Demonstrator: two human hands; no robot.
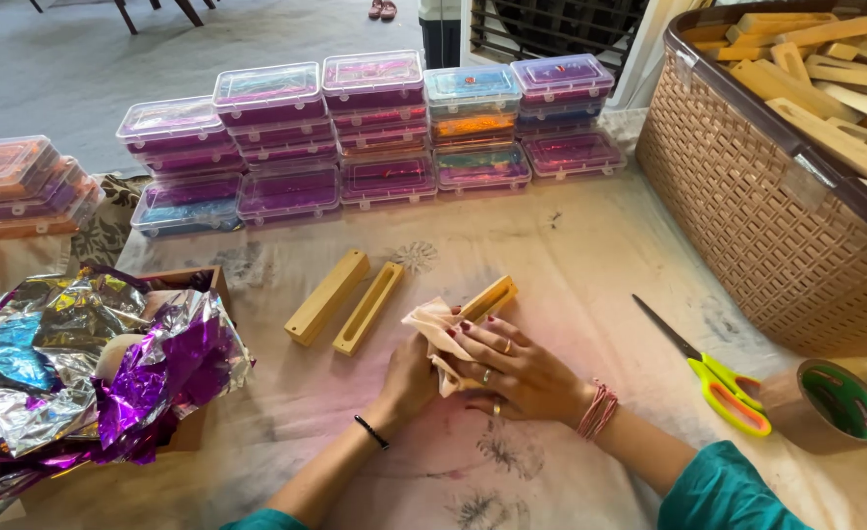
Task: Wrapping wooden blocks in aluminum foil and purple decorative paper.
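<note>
While both hands meet over the middle of the cloth-covered table, the right hand lies flat with fingers spread on a pale cloth rag, pressing it onto a slotted wooden block whose far end pokes out beyond the fingers. Mostly hidden beneath the right, the left hand is curled around the near end of the rag and block; how tightly it grips cannot be told. Just left of them lie two more wooden blocks side by side, one solid-faced, one with its slot up. Crumpled purple and silver foil spills over a small wooden box at the left edge. Yellow-handled scissors and a roll of brown tape lie to the right, near a woven plastic basket full of similar wooden pieces. Clear plastic cases with bright contents are stacked along the far edge
</note>
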